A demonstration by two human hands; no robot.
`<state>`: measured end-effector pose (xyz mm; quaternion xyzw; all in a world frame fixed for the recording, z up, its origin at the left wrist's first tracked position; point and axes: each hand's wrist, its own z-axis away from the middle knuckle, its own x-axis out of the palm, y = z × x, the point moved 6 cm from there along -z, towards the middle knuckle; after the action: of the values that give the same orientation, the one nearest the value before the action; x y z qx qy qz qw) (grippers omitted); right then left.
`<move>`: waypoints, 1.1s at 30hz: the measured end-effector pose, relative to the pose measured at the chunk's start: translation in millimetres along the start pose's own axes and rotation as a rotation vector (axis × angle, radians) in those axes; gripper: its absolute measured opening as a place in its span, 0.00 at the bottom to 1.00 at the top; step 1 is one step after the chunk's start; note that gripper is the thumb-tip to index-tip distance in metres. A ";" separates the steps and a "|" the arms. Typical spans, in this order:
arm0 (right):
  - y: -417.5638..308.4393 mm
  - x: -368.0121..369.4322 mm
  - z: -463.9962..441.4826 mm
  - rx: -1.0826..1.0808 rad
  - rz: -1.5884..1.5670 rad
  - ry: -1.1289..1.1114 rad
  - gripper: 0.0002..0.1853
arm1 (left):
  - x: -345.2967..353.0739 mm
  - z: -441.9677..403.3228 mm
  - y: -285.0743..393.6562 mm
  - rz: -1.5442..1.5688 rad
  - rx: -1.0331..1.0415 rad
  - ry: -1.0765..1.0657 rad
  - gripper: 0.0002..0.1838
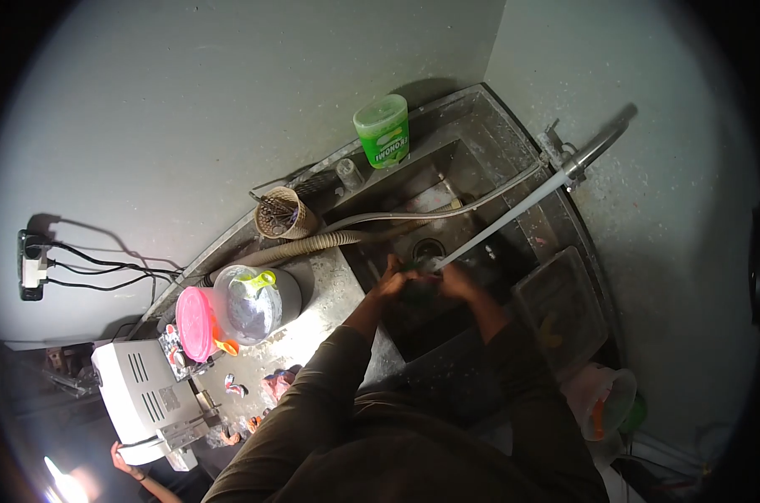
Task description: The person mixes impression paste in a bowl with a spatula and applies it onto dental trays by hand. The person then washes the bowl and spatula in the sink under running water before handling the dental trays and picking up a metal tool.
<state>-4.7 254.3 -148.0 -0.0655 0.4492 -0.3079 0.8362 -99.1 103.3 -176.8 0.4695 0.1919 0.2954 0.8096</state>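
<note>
My left hand is low in the metal sink, thumb raised and fingers curled inward. Facing it, my right hand has its fingers bent toward the left one. A dark, partly greenish thing shows between them, too shadowed to name. From the tap, a pale straight line runs down to the gap between my hands; whether it is water or a hose I cannot tell. The round drain lies just beyond my fingers.
A green soap bottle, a wicker cup of utensils and a ribbed hose line the back. Left are a tub, a pink lid and a white machine with another person's hand. A clear container stands right.
</note>
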 end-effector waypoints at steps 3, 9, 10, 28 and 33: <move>-26.7 -23.7 21.5 -0.102 0.064 0.151 0.23 | 13.5 21.3 33.2 -0.171 -0.060 -0.067 0.24; -1.1 -4.5 26.6 0.162 -0.003 0.040 0.17 | -1.5 -1.0 11.2 0.244 0.137 0.034 0.21; -17.1 20.4 31.7 -0.100 -0.478 0.144 0.16 | -6.0 2.0 27.2 0.262 0.293 0.075 0.19; 20.4 80.1 -2.7 -0.233 -0.035 -0.154 0.15 | -21.1 -5.7 -36.6 0.065 -0.079 0.413 0.21; 9.2 55.6 30.6 0.231 -0.621 -0.411 0.17 | -10.8 25.0 38.3 0.073 -0.018 0.222 0.19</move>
<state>46.4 224.7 -173.1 -0.1642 0.1935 -0.5751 0.7777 -103.9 94.7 -130.9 0.4334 0.2604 0.3766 0.7763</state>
